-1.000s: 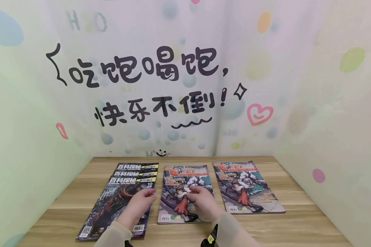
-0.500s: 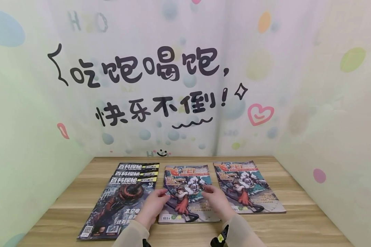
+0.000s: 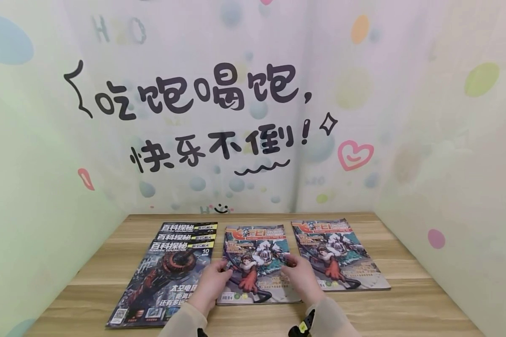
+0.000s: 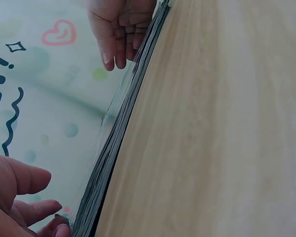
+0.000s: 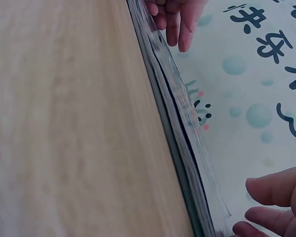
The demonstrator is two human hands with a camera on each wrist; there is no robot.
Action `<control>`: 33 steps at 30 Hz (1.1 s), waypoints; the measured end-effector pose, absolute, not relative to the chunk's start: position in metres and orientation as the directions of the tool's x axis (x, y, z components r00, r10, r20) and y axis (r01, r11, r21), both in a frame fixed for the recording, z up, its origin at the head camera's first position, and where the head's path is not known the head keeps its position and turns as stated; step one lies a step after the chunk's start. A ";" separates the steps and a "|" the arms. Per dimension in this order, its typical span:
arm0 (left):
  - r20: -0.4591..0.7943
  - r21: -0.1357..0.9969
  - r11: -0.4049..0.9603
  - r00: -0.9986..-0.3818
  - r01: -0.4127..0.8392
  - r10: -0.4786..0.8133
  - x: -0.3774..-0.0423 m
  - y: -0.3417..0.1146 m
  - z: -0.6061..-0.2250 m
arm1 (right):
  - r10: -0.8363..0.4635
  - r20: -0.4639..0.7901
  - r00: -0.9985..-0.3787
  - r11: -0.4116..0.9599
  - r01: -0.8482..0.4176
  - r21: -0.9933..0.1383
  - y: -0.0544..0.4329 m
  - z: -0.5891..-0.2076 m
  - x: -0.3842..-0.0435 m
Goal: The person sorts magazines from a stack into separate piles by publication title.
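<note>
In the head view, a magazine pile [image 3: 257, 267] with a red-clad figure on its cover lies between my two hands. My left hand [image 3: 212, 285] is at the pile's left edge, and my right hand [image 3: 303, 278] is at its right edge. The left wrist view shows the stacked page edges [image 4: 123, 128] side-on, with the left fingertips [image 4: 42, 210] right at them and the thumb raised apart. From the right wrist view, the right fingers [image 5: 266, 217] meet the opposite edge, the thumb likewise held away. Several layers show in that edge [image 5: 175, 133].
To the left, dark Scientific Exploration magazines [image 3: 164, 281] lie overlapped in a staggered row. Another magazine [image 3: 339, 255] with the red-clad figure lies on the right. The wooden table [image 3: 413, 299] meets a printed curtain [image 3: 253, 187] at the back.
Both hands have shifted right and settled at the middle pile's two sides; the right hand no longer covers its cover art. The magazines look unmoved.
</note>
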State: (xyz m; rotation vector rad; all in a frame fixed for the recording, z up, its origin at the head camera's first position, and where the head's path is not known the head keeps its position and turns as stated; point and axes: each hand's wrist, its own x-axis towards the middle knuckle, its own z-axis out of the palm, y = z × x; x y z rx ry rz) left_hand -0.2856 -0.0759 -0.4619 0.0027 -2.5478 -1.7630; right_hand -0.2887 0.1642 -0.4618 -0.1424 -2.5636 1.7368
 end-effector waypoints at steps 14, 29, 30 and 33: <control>0.019 0.903 0.429 -0.999 0.001 -0.037 -0.285 -0.074 -0.466 | 0.136 0.020 -0.991 0.464 0.046 -0.885 0.166 -0.464 -0.285; 0.018 0.915 0.404 -0.999 0.000 -0.039 -0.280 -0.071 -0.463 | 0.143 -0.005 -0.990 0.464 0.072 -0.883 0.163 -0.464 -0.284; 0.018 0.917 0.399 -0.999 0.000 -0.042 -0.280 -0.071 -0.463 | 0.144 -0.008 -0.990 0.458 0.074 -0.886 0.162 -0.463 -0.284; 0.007 0.922 0.387 -0.999 -0.014 -0.052 -0.280 -0.071 -0.462 | 0.152 -0.026 -0.988 0.431 0.090 -0.898 0.162 -0.463 -0.283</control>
